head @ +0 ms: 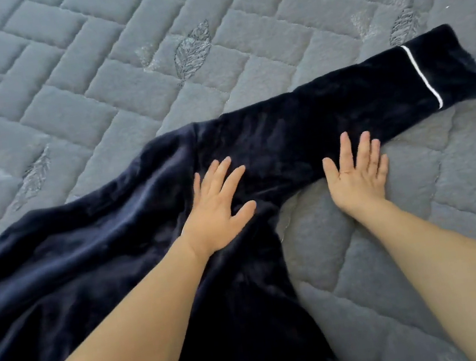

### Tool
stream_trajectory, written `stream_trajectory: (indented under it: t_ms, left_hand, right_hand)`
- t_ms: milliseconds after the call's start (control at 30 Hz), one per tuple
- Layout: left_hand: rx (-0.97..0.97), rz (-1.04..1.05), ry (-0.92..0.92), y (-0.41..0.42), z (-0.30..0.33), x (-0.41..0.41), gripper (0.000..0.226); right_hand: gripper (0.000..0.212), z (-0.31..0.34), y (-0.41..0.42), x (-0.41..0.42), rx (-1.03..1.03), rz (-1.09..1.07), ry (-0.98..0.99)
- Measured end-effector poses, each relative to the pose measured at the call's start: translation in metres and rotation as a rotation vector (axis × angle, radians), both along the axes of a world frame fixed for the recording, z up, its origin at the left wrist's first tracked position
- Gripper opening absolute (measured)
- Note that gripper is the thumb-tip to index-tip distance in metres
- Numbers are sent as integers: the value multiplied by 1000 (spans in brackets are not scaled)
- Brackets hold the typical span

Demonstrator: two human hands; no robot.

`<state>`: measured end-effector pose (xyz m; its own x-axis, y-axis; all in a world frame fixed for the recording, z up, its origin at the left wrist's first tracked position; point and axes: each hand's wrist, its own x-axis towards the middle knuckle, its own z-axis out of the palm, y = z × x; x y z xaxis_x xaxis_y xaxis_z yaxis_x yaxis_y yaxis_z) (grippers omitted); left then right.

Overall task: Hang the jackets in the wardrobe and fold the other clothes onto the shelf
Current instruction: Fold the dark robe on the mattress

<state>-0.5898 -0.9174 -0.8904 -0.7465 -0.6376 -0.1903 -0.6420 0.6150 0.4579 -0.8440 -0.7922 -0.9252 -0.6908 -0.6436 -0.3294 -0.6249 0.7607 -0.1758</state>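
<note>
1. We find one dark navy garment (134, 234) lying on the bed, spread from the lower left of the view towards the upper right. Its pile looks plush and fleecy, with one long part (356, 96) stretched out to the upper right and ending in a cuff (456, 67) crossed by a single white piping line (422, 75). Whether that part is a sleeve or a trouser leg we cannot tell.

2. Handling, in our judgement: soft, limp and fairly light, with no stiffness to hold a crease by itself. The nap should grip the quilt and not slide, so smoothing by flat palm suits it. It appears in no way fragile.

3. Where to take hold, in our judgement: at the cuff end for folding the long part back over the body, and along the outer edges or seams for the main folds, not the loose middle.

4. The left hand (218, 204) lies flat on the garment near where the long part joins the body, fingers (226, 169) spread and pinching nothing.

5. The right hand (359, 178) lies flat at the lower edge of the long part, partly on the quilt, fingers (361, 144) extended and close together, gripping nothing.

6. Count: one garment, one white piping line, two hands, two bare forearms.

7. The grey quilted bed cover (92, 63) carries stitched leaf motifs (192, 50); we count four in view. No wardrobe, shelf or hanger is visible.
</note>
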Motion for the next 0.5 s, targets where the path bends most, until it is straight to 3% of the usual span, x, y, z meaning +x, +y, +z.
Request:
stream_trajectory:
  t_ms: [67,167,333,400,500]
  left_hand:
    - [-83,50,-75,29,0,68,73]
    - [-33,133,-170,59,5,126,73]
    - [-35,345,-309,113,22,207,74]
    - [-32,610,-373,145,32,257,78]
    - [57,1227,-404,195,45,328,94]
  right_hand:
    - [85,6,11,42,-6,-113,-95]
    - [108,22,40,122,22,-164,-276]
    - [103,40,119,213,79,-13,-359]
    - [93,49,144,230,53,-21,-308]
    - [73,66,167,242,57,-99,-247]
